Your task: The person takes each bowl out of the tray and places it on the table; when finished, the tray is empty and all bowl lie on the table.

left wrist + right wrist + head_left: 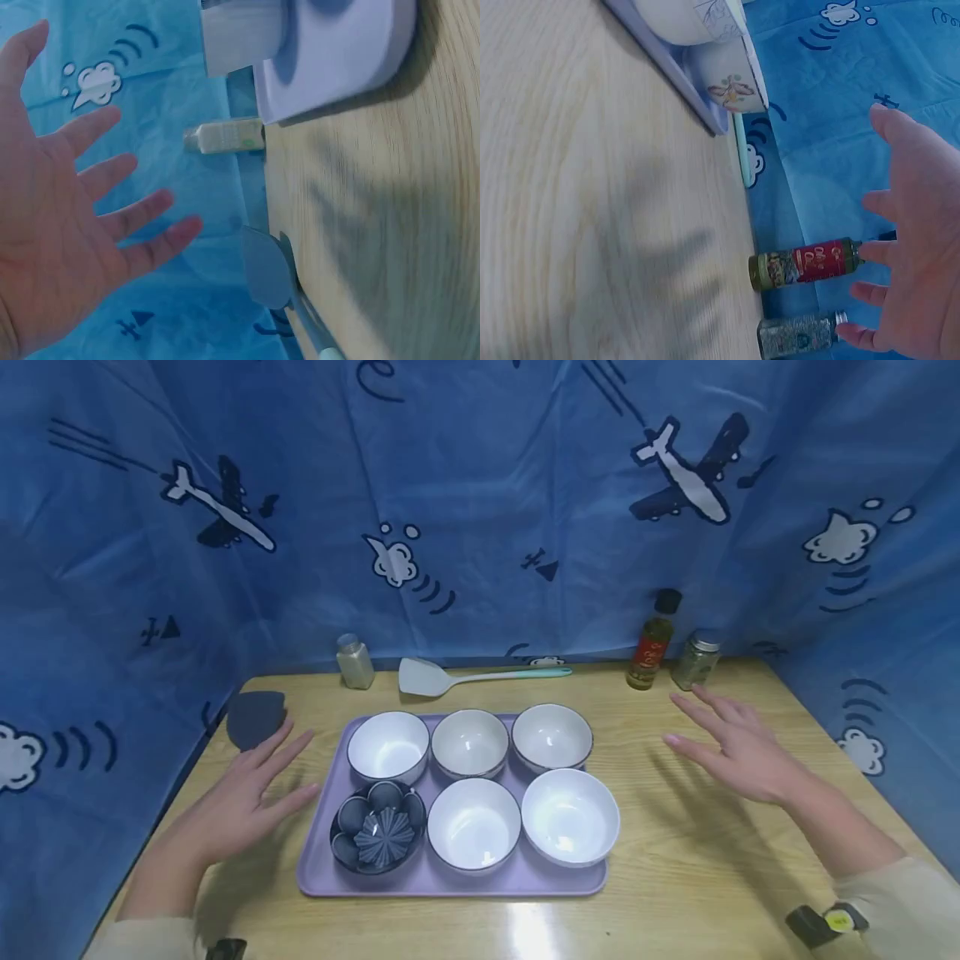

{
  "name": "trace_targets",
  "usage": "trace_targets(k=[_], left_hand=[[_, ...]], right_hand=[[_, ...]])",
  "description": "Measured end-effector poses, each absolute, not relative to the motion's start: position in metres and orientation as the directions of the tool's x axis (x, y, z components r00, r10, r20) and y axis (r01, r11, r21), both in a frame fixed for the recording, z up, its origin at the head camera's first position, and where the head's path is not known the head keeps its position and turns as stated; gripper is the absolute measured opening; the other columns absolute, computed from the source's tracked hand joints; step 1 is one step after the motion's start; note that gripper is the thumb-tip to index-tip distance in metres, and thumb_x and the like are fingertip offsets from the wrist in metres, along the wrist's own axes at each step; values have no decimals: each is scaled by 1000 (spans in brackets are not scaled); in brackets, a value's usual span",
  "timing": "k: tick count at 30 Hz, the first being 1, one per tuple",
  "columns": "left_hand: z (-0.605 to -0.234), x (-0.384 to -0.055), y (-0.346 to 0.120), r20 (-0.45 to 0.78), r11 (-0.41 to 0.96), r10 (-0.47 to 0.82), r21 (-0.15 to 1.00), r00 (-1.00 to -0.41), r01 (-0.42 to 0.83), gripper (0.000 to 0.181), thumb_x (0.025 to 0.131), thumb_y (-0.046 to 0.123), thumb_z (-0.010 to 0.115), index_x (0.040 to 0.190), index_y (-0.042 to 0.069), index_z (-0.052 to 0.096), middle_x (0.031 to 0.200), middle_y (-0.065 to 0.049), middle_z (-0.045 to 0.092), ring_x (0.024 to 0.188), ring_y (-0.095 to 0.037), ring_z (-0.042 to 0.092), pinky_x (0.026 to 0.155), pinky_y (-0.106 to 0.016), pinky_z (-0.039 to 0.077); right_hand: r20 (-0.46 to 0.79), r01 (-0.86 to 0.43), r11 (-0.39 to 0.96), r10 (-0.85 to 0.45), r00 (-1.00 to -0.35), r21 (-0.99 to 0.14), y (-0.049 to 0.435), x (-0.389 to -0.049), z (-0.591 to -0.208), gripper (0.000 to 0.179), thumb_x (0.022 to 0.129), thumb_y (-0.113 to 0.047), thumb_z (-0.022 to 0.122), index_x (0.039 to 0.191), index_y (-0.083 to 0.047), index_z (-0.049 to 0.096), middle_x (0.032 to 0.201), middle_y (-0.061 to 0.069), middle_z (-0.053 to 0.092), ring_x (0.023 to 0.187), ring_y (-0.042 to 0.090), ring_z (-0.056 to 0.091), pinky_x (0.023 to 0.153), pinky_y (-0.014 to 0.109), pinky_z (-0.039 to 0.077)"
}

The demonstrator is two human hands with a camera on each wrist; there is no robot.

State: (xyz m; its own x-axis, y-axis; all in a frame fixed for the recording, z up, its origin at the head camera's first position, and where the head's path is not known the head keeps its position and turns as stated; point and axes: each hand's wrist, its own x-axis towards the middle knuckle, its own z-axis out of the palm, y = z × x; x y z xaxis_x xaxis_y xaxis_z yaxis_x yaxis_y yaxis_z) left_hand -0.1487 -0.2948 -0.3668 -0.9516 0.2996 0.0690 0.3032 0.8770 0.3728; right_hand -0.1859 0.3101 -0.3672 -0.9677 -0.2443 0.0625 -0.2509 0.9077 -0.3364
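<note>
Head view is giving me the purple tray [318, 827] lying around the middle of the worktop [660, 877]. My left grip [243, 797] is hanging released over the wood, beside the tray's left edge, its fingers spread and grasping nothing. In this view a fingertip is overlapping the edge of a grey spatula [255, 718], while the left wrist view is showing a gap between the fingers and its blade. My right grip [738, 747] is also hanging released, fingers spread, to the right of the tray. Near it an oil bottle [651, 647] and a spice jar [697, 660] are standing at the back, and both grips are casting shadows on the worktop.

On the tray I am seeing two rows sitting close together. The back row is running from the rear-left bowl [388, 747] through the rear-middle bowl [470, 743] to the rear-right bowl [552, 737], all pale inside. In front, the dark bowl [384, 831], petal-patterned inside, is sitting at the left, with the front-middle bowl [474, 824] and the front-right bowl [572, 817], both white, following beside it. Behind the tray a white spatula [424, 677] is lying with its mint handle pointing right. A small shaker [356, 665] is standing to its left, and a blue curtain [480, 485] is hanging behind everything
</note>
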Motion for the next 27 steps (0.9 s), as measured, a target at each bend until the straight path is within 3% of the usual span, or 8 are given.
trace_targets(k=[5, 8, 11, 16, 22, 27], left_hand=[[-374, -142, -301, 41, 849, 267, 462, -963, 256, 67, 101, 49, 52, 159, 29, 26, 165, -18, 18, 135, -52, 42, 95, -66, 43], [-381, -139, -303, 22, 842, 245, 490, -969, 224, 63, 102, 48, 50, 158, 27, 30, 164, -19, 22, 122, -44, 55, 82, -56, 52], [-387, -135, -304, 27, 832, 236, 511, -971, 216, 58, 103, 45, 50, 154, 21, 38, 162, -21, 26, 114, -34, 60, 82, -53, 50], [-393, -133, -306, -9, 802, 219, 571, -976, 175, 57, 102, 44, 53, 151, 17, 41, 159, -20, 31, 107, -27, 63, 79, -46, 51], [-406, -134, -311, -66, 721, 238, 681, -969, 130, 60, 99, 36, 61, 153, 21, 39, 152, -14, 41, 103, -11, 62, 76, -34, 51], [-418, -134, -314, -69, 575, 278, 811, -958, 108, 62, 96, 22, 68, 150, 11, 41, 122, -18, 63, 91, -3, 64, 69, -32, 54]], right_hand=[[64, -261, 867, -259, -964, -425, 298, -192, -369, 71, 99, -54, 52, 158, -19, 32, 160, 24, 27, 143, 55, 24, 105, 75, 21], [59, -257, 836, -262, -963, -485, 293, -195, -371, 70, 99, -53, 54, 156, -18, 34, 158, 23, 31, 134, 48, 41, 100, 68, 37], [67, -271, 808, -278, -958, -524, 289, -200, -376, 68, 99, -50, 56, 155, -16, 38, 154, 21, 38, 113, 35, 56, 86, 50, 49], [49, -285, 729, -327, -944, -622, 277, -214, -389, 62, 99, -45, 59, 152, -16, 43, 151, 16, 45, 98, 22, 58, 75, 32, 49], [11, -240, 602, -358, -934, -761, 265, -224, -400, 58, 97, -38, 64, 149, -16, 47, 152, 14, 47, 86, 25, 64, 70, 31, 52], [-2, -198, 491, -377, -926, -848, 257, -230, -408, 58, 96, -32, 67, 148, -15, 48, 152, 15, 47, 83, 29, 68, 73, 36, 56]])
